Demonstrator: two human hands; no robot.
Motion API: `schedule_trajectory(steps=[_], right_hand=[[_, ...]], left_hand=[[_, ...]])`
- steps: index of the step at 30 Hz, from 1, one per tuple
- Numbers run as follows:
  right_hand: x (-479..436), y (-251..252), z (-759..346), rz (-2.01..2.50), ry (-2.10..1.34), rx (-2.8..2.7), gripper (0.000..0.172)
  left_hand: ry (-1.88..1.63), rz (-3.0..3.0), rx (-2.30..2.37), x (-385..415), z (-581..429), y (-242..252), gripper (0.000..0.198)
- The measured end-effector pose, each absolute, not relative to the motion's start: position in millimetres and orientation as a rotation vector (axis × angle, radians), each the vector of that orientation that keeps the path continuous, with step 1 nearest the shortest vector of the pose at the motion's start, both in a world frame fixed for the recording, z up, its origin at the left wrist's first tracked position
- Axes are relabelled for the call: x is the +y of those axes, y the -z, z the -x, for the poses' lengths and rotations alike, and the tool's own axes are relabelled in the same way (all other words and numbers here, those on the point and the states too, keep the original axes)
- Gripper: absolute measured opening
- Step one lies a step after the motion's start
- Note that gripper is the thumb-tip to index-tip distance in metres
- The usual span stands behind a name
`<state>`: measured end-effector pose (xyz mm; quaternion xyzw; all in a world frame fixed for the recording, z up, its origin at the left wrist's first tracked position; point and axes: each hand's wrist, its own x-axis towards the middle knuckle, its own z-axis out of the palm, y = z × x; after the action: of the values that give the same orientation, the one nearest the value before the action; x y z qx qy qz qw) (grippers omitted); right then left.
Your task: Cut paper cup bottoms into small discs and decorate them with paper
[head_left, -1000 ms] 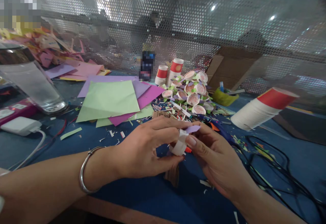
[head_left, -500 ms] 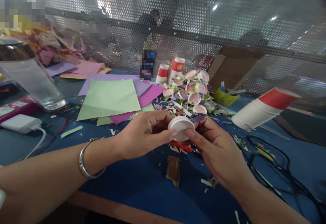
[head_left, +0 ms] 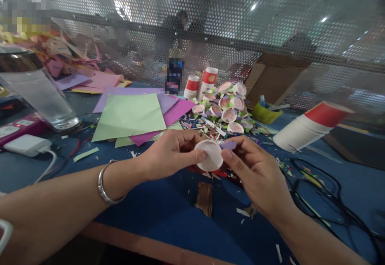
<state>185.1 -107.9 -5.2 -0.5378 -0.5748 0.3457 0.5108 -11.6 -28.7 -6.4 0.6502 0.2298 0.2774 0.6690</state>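
Note:
My left hand [head_left: 171,154] pinches a round white paper cup bottom [head_left: 213,158], thumb on its face and fingers behind. A small purple paper piece [head_left: 229,145] is between the thumb and fingers of my right hand [head_left: 255,170], at the upper right rim of the cup bottom. Whether the paper touches that rim, I cannot tell. Under the hands a red object [head_left: 221,174] shows only in part. Just beyond lies a heap of similar cup bottoms [head_left: 229,115] with green and purple paper bits attached.
Green paper sheets [head_left: 129,114] lie left of centre. A glass of water [head_left: 48,96] and a white charger [head_left: 28,145] stand farther left. At right are stacked paper cups [head_left: 313,126], black cables [head_left: 315,192] and a yellow-green holder [head_left: 266,113]. Brown cardboard [head_left: 204,198] lies in front.
The cup bottom has shifted slightly left and down, and its face has turned more toward me. My right thumb has come off it, and more of the purple paper shows.

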Motion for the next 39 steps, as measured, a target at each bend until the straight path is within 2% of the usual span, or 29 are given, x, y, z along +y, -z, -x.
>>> schedule_trajectory(steps=[6,15,39], right_hand=[[-107,6,-193,1.419,-0.621,-1.462,0.028],[-104,14,-196,1.395,-0.777,-1.433,0.028],[-97,11,-197,1.358,-1.15,-1.33,0.032]], left_hand=[[-0.631,-1.483,0.506,-21,13,8,0.023],[-0.509,-1.436,0.571,-23,11,2,0.031],[-0.392,-1.178,0.618,-13,16,1,0.026]])
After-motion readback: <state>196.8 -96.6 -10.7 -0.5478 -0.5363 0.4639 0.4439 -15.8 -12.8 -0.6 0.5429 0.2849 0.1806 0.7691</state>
